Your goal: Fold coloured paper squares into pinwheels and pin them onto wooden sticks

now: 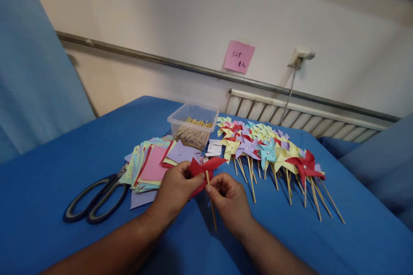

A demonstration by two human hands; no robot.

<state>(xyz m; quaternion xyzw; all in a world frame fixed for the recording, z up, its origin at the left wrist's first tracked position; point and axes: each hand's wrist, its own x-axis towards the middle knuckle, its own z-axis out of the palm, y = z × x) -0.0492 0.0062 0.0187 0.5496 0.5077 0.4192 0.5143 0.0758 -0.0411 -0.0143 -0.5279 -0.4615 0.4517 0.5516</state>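
Observation:
A red paper pinwheel [211,164] is pinched in my left hand [176,187], its thumb across the front and its fingers mostly behind the paper. Between thumb and fingers, my right hand [230,200] grips a thin wooden stick [213,215]. The stick's upper end lies against the pinwheel, and its lower end points down toward the table. Whether a pin joins the two is hidden from here. Left of my hands lies a pile of coloured paper squares [153,165], with large dark-handled scissors [97,200] partly under its edge.
Behind the paper stands a clear plastic box [193,111] of wooden sticks. Small white cards [214,148] lie beside it. Many finished pinwheels [267,152] are spread along the right of the blue-covered table [106,137]. A radiator [274,114] and wall rail are at the back.

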